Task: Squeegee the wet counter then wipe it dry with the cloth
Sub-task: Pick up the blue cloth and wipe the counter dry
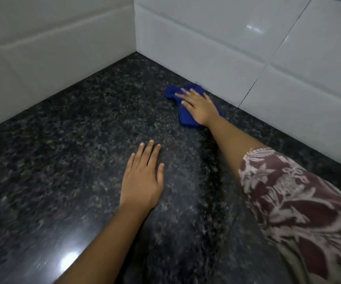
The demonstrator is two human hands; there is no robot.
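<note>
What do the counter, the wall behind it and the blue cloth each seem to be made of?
Counter: likely polished granite or similar stone, dark speckled, glossy reflections. Wall: glazed white ceramic tile, by the shine and grout lines. Cloth: soft fabric, perhaps microfibre, bunched under the right hand.

white tiled walls [206, 48] meet in a corner — glossy.

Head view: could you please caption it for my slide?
Right hand presses blue cloth onto granite counter near tiled wall; left hand rests flat.
</note>
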